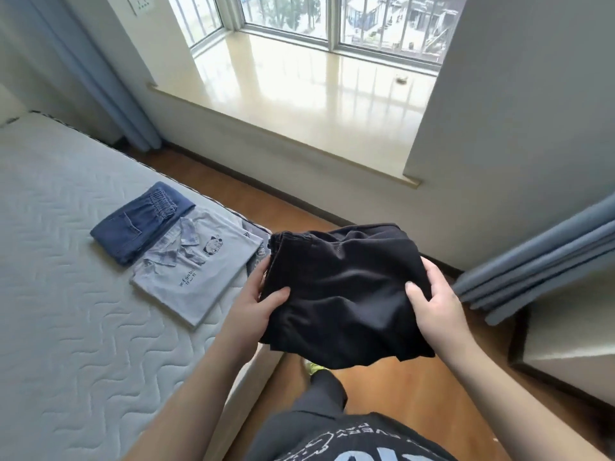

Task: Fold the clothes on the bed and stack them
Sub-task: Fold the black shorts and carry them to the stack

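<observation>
A folded black garment (346, 287) hangs in the air beside the bed's near corner, above the wooden floor. My left hand (258, 302) grips its left edge, thumb on top. My right hand (436, 299) grips its right edge the same way. On the white quilted mattress (66, 294) lies a folded light blue shirt (196, 267) with a small cartoon print. Folded dark blue denim shorts (139, 224) lie beside it on its far-left side, touching it.
A wide cream window ledge (299, 94) runs ahead under the window. Blue curtains hang at the left (109, 94) and right (539, 261). A pale cabinet (572, 331) stands at the right. Wooden floor (416, 394) lies between bed and wall; my leg and shoe show below.
</observation>
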Available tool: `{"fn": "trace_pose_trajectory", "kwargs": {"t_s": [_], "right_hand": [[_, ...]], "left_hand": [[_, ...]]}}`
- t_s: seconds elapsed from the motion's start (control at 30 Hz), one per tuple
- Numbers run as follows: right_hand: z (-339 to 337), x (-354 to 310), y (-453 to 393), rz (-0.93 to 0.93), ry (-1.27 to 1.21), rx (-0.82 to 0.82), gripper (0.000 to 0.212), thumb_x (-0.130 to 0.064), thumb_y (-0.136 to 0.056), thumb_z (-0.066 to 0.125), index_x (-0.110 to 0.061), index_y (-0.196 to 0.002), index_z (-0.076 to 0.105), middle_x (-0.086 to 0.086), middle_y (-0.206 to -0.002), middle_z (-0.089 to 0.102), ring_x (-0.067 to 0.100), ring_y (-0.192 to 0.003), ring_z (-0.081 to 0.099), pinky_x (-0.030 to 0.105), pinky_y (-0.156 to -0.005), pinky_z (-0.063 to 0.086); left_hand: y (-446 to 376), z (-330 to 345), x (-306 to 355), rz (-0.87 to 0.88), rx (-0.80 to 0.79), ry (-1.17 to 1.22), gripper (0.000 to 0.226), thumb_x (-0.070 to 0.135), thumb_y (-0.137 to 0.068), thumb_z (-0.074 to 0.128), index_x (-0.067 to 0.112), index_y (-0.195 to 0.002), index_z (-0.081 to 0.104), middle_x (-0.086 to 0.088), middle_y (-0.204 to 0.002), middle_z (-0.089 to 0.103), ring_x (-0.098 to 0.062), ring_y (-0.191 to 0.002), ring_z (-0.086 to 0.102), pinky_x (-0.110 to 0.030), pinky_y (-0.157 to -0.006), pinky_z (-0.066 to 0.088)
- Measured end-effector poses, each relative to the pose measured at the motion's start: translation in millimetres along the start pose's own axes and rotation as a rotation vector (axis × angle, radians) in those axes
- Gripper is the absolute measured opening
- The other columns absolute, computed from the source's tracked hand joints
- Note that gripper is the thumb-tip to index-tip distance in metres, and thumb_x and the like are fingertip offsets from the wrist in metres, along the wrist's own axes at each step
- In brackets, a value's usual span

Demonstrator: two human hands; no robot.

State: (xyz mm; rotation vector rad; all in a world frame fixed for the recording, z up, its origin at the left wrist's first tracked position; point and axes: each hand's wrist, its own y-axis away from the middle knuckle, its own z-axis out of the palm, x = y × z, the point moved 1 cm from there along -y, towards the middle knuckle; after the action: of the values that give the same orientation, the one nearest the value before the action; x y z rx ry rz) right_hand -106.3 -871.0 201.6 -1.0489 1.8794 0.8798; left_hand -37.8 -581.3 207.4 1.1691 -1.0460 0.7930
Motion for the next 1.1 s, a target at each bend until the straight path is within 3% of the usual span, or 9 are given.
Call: {"fn": "trace_pose_trajectory", "kwargs": {"t_s": [0.2, 0.37, 0.57, 0.77, 0.87, 0.93, 1.1], "right_hand": [[47, -50, -85, -0.052, -0.033, -0.159, 0.043, -0.031, -0.098, 0.052, -0.044, -0.138, 0.042, -0.02, -0.132, 0.056, 0.006, -0.122, 0.051, 0.028, -0.1, 0.041], [77, -88, -148, -0.107, -0.038, -0.224, 0.04, -0.035, -0.099, 0.052, -0.049, -0.135, 0.043, -0.024, -0.131, 0.056, 0.004, -0.124, 0.051, 0.032, -0.105, 0.041], [106, -111, -206, -0.116, -0.033, -0.268, 0.038, -0.032, -0.098, 0.053, -0.057, -0.126, 0.046, -0.041, -0.117, 0.055, -0.021, -0.108, 0.05, 0.006, -0.083, 0.037], [127, -122, -278, -0.136, 0.02, -0.38, 0.038, -0.032, -0.097, 0.054, -0.049, -0.131, 0.047, -0.031, -0.121, 0.058, -0.006, -0.109, 0.053, 0.004, -0.082, 0.034], [139, -134, -320, -0.196, 0.045, -0.477, 0.038, -0.031, -0.096, 0.055, -0.055, -0.125, 0.046, -0.041, -0.116, 0.056, -0.016, -0.108, 0.051, 0.001, -0.08, 0.035], [147, -143, -346, -0.226, 0.056, -0.549, 0.039, -0.032, -0.096, 0.055, -0.057, -0.124, 0.046, -0.044, -0.114, 0.055, -0.022, -0.106, 0.049, 0.005, -0.083, 0.036], [171, -164, -403, -0.279, 0.089, -0.73, 0.041, -0.035, -0.095, 0.056, -0.052, -0.131, 0.045, -0.033, -0.122, 0.058, -0.008, -0.114, 0.054, 0.027, -0.097, 0.044]], "left_hand": [[-64, -48, 27, -0.013, 0.142, 0.048, 0.06, 0.025, -0.079, 0.07, 0.054, -0.129, 0.054, 0.015, -0.129, 0.064, -0.01, -0.118, 0.062, -0.044, -0.105, 0.046], [-111, -72, 51, 0.001, 0.197, 0.07, 0.062, 0.022, -0.082, 0.069, 0.05, -0.134, 0.051, 0.014, -0.131, 0.063, -0.012, -0.121, 0.06, -0.046, -0.107, 0.045], [-151, -70, 60, -0.017, 0.301, 0.059, 0.061, 0.013, -0.09, 0.067, 0.051, -0.134, 0.05, 0.02, -0.128, 0.063, -0.002, -0.116, 0.061, -0.04, -0.107, 0.046], [-190, -69, 65, -0.028, 0.423, 0.131, 0.06, 0.009, -0.091, 0.065, 0.054, -0.129, 0.052, 0.018, -0.13, 0.063, -0.003, -0.12, 0.059, -0.038, -0.11, 0.042], [-208, -69, 71, -0.012, 0.498, 0.146, 0.059, 0.016, -0.087, 0.069, 0.059, -0.125, 0.053, 0.019, -0.131, 0.062, -0.003, -0.122, 0.058, -0.036, -0.109, 0.042], [-218, -69, 76, 0.0, 0.548, 0.131, 0.061, 0.022, -0.083, 0.071, 0.055, -0.131, 0.051, 0.018, -0.131, 0.062, -0.005, -0.122, 0.058, -0.036, -0.107, 0.043], [-235, -67, 87, -0.016, 0.705, 0.097, 0.064, 0.033, -0.079, 0.076, 0.06, -0.13, 0.049, 0.018, -0.128, 0.064, -0.005, -0.119, 0.061, -0.033, -0.102, 0.046]]}}
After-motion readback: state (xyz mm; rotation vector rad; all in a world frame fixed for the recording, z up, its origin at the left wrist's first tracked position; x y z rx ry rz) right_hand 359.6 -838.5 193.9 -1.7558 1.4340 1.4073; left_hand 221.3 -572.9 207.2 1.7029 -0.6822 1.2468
